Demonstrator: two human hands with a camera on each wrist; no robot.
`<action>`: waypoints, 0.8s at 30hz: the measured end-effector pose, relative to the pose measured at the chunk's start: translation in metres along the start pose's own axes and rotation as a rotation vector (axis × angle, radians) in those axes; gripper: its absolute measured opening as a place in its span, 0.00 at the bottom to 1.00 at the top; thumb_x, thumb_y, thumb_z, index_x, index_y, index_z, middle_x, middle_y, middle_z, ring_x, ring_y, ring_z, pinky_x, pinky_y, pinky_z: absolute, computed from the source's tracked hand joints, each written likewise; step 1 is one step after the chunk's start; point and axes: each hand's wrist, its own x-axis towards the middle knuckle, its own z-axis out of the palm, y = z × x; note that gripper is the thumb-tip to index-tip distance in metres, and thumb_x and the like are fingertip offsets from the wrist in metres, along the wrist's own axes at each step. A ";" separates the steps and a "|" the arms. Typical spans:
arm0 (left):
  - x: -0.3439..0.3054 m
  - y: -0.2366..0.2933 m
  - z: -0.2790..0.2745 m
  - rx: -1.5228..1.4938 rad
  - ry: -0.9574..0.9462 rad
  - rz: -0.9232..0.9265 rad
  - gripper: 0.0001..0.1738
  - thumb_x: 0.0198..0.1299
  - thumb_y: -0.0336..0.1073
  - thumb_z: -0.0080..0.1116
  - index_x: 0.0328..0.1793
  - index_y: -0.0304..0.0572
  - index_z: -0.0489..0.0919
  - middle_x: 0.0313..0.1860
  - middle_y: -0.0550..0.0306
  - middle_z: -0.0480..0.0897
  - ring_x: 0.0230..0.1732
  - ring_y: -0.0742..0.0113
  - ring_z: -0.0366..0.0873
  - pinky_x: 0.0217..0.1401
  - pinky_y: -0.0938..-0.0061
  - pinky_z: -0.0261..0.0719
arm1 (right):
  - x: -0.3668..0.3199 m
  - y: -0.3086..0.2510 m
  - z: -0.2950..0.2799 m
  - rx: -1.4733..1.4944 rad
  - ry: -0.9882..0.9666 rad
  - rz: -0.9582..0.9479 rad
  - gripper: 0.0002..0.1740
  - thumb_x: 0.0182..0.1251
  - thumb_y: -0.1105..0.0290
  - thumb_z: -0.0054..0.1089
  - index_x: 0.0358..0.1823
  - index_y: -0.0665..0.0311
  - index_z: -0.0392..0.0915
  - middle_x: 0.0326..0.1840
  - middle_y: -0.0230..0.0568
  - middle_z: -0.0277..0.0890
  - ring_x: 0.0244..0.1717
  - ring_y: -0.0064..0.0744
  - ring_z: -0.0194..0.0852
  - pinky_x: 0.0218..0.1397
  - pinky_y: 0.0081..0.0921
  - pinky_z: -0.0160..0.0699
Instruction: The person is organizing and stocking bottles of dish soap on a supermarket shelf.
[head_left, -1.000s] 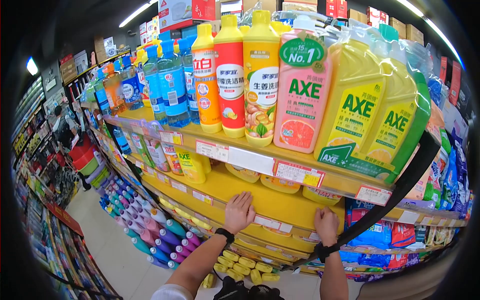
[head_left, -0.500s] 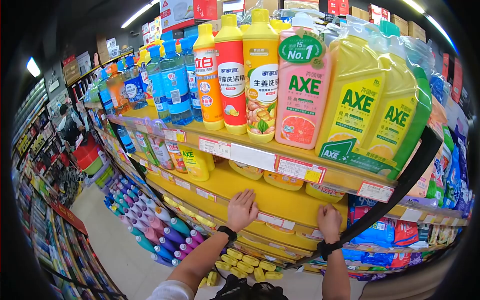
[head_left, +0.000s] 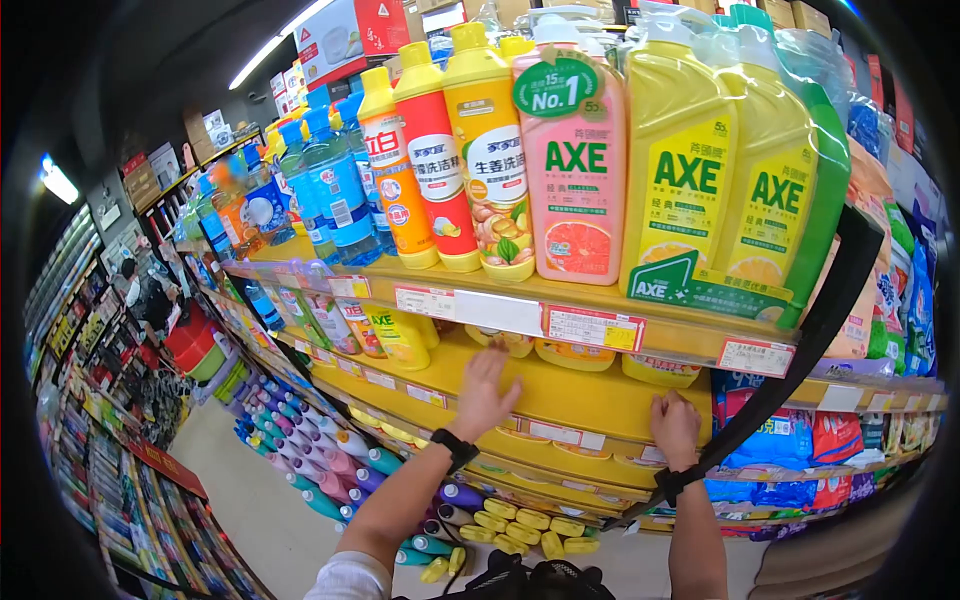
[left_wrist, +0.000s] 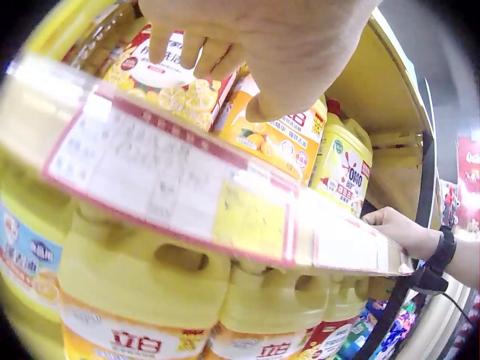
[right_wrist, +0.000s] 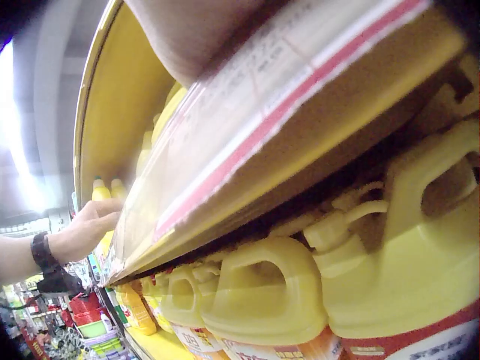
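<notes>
2 hands, apart, at this yellow shelf! On the shelf's left, an upright yellow AXE bottle; nearer the shelf's middle, the left hand, empty, fingers extended towards a lemon-label detergent jug on the shelf, contact unclear. At the shelf's right front edge, the right hand, fingers curled, grip impossible to tell. Danger: a clumsy left fingertip could skew that jug!
</notes>
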 end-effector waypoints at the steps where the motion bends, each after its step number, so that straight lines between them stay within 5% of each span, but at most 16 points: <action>1: 0.013 0.001 -0.008 0.032 0.009 -0.005 0.26 0.58 0.40 0.66 0.58 0.30 0.77 0.56 0.35 0.79 0.63 0.40 0.74 0.68 0.51 0.69 | 0.000 0.003 0.004 0.014 0.017 -0.006 0.15 0.68 0.62 0.60 0.27 0.66 0.75 0.24 0.53 0.79 0.31 0.61 0.79 0.38 0.54 0.73; 4: 0.043 -0.006 -0.022 0.224 0.065 0.141 0.34 0.58 0.42 0.67 0.67 0.32 0.71 0.63 0.35 0.73 0.67 0.38 0.67 0.70 0.53 0.66 | 0.000 0.006 0.005 0.018 0.035 -0.014 0.15 0.69 0.63 0.59 0.27 0.66 0.75 0.23 0.52 0.78 0.31 0.60 0.79 0.38 0.54 0.73; 5: 0.054 -0.004 -0.027 0.203 0.157 0.224 0.26 0.56 0.40 0.68 0.59 0.34 0.77 0.54 0.37 0.79 0.60 0.40 0.74 0.63 0.50 0.70 | 0.000 0.005 0.005 0.014 0.035 -0.017 0.15 0.69 0.63 0.59 0.27 0.66 0.75 0.23 0.51 0.79 0.31 0.60 0.79 0.38 0.54 0.73; 8: 0.068 -0.023 -0.029 0.190 -0.017 0.224 0.28 0.57 0.43 0.69 0.62 0.40 0.77 0.57 0.40 0.79 0.59 0.38 0.75 0.64 0.48 0.71 | 0.000 0.006 0.006 0.031 0.030 -0.014 0.15 0.69 0.63 0.59 0.27 0.65 0.74 0.24 0.51 0.79 0.32 0.61 0.79 0.39 0.54 0.73; 11: 0.079 -0.021 -0.037 0.222 0.033 0.243 0.25 0.57 0.43 0.68 0.60 0.44 0.79 0.56 0.45 0.81 0.57 0.40 0.77 0.63 0.49 0.73 | 0.000 0.006 0.007 0.009 0.044 -0.031 0.15 0.69 0.63 0.58 0.27 0.65 0.74 0.24 0.51 0.79 0.32 0.61 0.79 0.39 0.55 0.73; 14: 0.093 -0.023 -0.040 0.183 -0.175 0.165 0.24 0.60 0.43 0.66 0.62 0.45 0.78 0.58 0.47 0.81 0.60 0.44 0.77 0.64 0.52 0.73 | -0.001 0.003 0.003 0.016 0.024 -0.024 0.15 0.69 0.63 0.58 0.27 0.65 0.74 0.24 0.52 0.79 0.33 0.61 0.79 0.40 0.55 0.73; 17: 0.110 -0.031 -0.034 0.293 -0.085 0.316 0.20 0.60 0.47 0.63 0.56 0.49 0.82 0.53 0.49 0.84 0.56 0.47 0.80 0.58 0.52 0.76 | 0.000 0.003 0.003 0.015 0.016 -0.023 0.15 0.69 0.63 0.58 0.27 0.65 0.73 0.24 0.52 0.79 0.34 0.61 0.79 0.40 0.54 0.73; 20: 0.115 -0.068 -0.019 0.206 -0.079 0.294 0.20 0.63 0.51 0.60 0.57 0.53 0.82 0.55 0.52 0.84 0.58 0.51 0.80 0.60 0.56 0.77 | 0.000 -0.002 -0.005 -0.002 -0.059 -0.007 0.14 0.69 0.62 0.57 0.30 0.66 0.76 0.33 0.55 0.82 0.37 0.61 0.80 0.43 0.55 0.75; 24: 0.122 -0.063 -0.028 0.128 -0.103 0.240 0.20 0.66 0.53 0.58 0.58 0.55 0.82 0.57 0.56 0.84 0.59 0.55 0.80 0.62 0.59 0.77 | -0.001 0.002 0.000 0.014 -0.010 -0.036 0.15 0.69 0.63 0.57 0.29 0.66 0.75 0.30 0.54 0.81 0.36 0.61 0.80 0.42 0.54 0.75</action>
